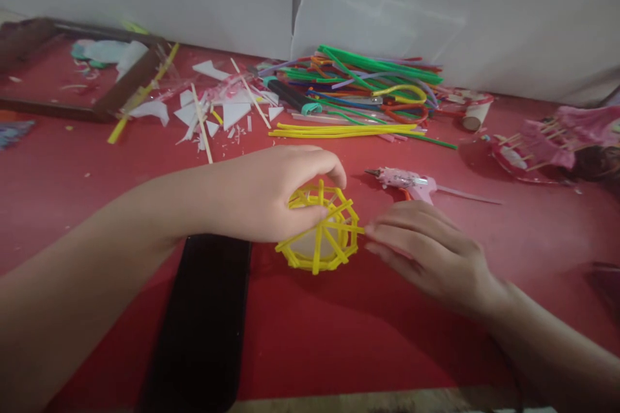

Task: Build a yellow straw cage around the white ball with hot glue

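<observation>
A round frame (316, 255) of yellow pipe cleaners sits in front of me, its strips crossing at the middle like wheel spokes. Something pale shows through beneath the spokes. My left hand (271, 190) curls over its left side, thumb pressed near the crossing point; the other fingertips are partly hidden behind it. On the right, my right hand (431, 251) pinches the outer end of one yellow pipe cleaner (356, 229) that juts past the rim. A pink glue gun (407, 182) lies just beyond my right hand.
A black phone (201, 322) lies under my left wrist. Behind are yellow pipe cleaners (346, 131), a colourful pile (378, 74), a dark-handled tool (290, 95) and white scraps (236, 115). A brown frame (109, 100) stands left; pink pieces (545, 142) lie right.
</observation>
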The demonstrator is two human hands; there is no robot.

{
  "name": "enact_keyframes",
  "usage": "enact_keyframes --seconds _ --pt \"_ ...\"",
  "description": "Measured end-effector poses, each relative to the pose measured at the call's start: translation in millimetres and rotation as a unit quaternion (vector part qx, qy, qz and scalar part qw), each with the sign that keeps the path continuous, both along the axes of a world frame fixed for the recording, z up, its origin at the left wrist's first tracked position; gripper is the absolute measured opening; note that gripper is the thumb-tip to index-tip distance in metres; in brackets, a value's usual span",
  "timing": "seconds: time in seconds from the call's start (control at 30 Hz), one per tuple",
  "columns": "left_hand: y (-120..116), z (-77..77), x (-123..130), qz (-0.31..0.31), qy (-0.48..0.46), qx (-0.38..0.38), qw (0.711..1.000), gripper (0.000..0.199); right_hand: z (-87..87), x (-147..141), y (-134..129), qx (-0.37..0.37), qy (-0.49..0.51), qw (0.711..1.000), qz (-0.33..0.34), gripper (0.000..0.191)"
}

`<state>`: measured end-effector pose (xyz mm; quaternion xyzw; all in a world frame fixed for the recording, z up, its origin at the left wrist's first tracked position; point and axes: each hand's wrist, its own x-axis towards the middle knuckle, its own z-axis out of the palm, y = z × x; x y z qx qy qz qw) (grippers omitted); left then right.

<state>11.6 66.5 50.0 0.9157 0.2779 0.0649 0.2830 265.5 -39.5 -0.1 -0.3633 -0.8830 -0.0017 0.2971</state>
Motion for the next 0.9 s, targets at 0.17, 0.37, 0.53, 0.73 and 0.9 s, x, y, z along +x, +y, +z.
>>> enact_keyframes --seconds 0.17,0.37,0.53,0.73,0.9 --pt "1.3 0.1 -4.5 -0.008 0.010 -0.010 1.000 0.034 6.6 -0.7 13.3 0.002 -0.023 0.998 0.056 0.024" --pt "3.5 0.2 -4.5 -0.009 0.024 -0.027 0.999 0.033 4.0 3.0 16.8 0.006 -0.006 0.998 0.061 0.022" --pt "2.8 0.1 -2.0 -0.006 0.032 -0.036 0.999 0.033 0.8 5.1 16.2 0.009 -0.005 0.998 0.064 0.023" --pt "2.0 2.9 -0.8 -0.001 0.047 -0.051 0.998 0.036 -1.0 5.5 16.5 0.032 0.008 0.997 0.071 0.019" --pt "0.6 3.8 -0.9 -0.003 0.049 -0.051 0.997 0.035 -3.5 10.2 16.4 0.044 -0.001 0.994 0.097 0.023"
